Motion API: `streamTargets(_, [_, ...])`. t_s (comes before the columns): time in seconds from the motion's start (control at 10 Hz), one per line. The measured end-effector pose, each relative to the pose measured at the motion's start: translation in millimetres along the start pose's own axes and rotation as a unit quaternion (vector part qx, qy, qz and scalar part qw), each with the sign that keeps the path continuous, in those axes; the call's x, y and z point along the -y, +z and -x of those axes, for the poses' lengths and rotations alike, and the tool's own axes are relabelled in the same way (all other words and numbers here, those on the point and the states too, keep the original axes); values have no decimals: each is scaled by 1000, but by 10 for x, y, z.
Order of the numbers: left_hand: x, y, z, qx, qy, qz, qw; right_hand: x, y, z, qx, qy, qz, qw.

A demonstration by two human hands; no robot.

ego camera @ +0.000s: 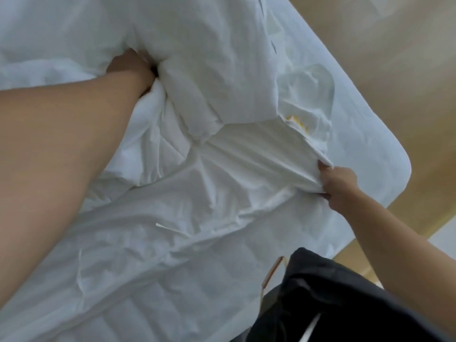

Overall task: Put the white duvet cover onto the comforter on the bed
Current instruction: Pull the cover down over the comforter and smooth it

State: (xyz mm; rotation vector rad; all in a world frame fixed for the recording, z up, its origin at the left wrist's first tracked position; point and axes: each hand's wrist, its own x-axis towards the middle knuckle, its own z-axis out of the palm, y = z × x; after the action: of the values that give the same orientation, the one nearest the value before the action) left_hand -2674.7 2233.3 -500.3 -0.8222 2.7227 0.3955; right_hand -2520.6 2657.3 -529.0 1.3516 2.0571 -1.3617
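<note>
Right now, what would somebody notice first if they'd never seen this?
A big heap of rumpled white bedding fills the bed. The left hand is pushed into folds by the puffy comforter at upper middle, fingers hidden, while the right hand pinches the edge of the duvet cover near the bed's right side.

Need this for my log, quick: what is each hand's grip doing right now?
Left hand: fingers buried in the bedding, grip cannot be told.
Right hand: closed, pinching the edge of the duvet cover.
</note>
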Motion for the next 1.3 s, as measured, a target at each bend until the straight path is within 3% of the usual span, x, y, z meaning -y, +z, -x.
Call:
streamTargets(0.1, [-48,-43,133,-69,-38,41,996,-81,146,420,60,75,-161,982])
streamTargets(0.2, [-151,-210,549,-264,45,29,963,-347,452,865,227,98,-113,962])
streamTargets(0.3, [-63,-348,1172,-407,310,142,847,-592,896,1142,236,106,-93,961])
streamTargets(0.4, [486,19,2167,-210,460,133,853,-641,1108,1155,185,84,-113,973])
streamTargets(0.5, [1279,664,3045,108,302,-103,942,-856,972,1092,114,71,-60,989])
streamTargets(0.7, [2115,1196,3691,44,169,-81,981,-1282,591,1136,14,19,-85,996])
streamTargets(0.8, [2200,1343,4122,106,94,-59,988,-1243,677,1270,27,50,-128,990])
streamTargets(0.9, [2200,1456,4517,99,71,-3,993,-1066,834,1496,81,84,-126,985])
streamTargets(1.0, [2464,1344,4575,30,185,-7,982,-1015,838,1560,157,47,-147,976])
streamTargets(1.1, [3258,1085,4283,-30,102,-106,989,-948,731,1572,121,101,-175,972])
streamTargets(1.2, [3855,925,4156,15,30,-164,986,-975,641,1609,101,-17,-48,994])
streamTargets(1.3, [3942,1039,4319,41,-14,-79,996,-1051,770,1576,145,37,-223,963])
